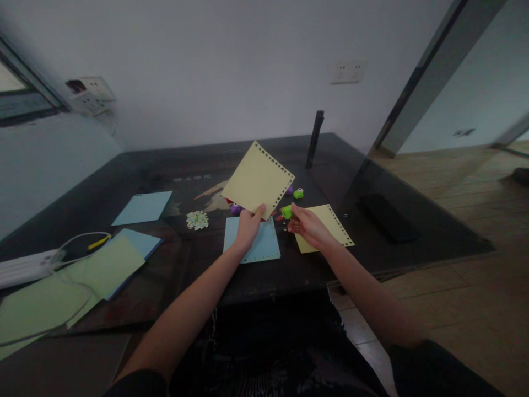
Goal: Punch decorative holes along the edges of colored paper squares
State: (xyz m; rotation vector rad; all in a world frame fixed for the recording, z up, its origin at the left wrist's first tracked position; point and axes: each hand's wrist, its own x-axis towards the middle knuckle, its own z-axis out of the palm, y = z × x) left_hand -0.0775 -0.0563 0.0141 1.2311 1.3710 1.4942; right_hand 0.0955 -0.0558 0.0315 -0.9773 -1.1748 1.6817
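Currently: left hand (248, 225) pinches the lower corner of a pale yellow square paper sheet with punched edges (258, 179), raised above the dark table (173, 264) | right hand (308, 226), just beside, fingers closed on a small green paper punch (286, 212) | light blue sheet (262, 245) under the left wrist | second yellow sheet (330, 220) beneath the right hand.

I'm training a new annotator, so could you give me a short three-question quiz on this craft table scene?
1. True or false: the left hand holds a yellow sheet up off the table.
2. What does the right hand grip? A) scissors B) green punch C) pen
3. What colour is the sheet lying under the left hand?

Key: 1 true; 2 B; 3 blue.
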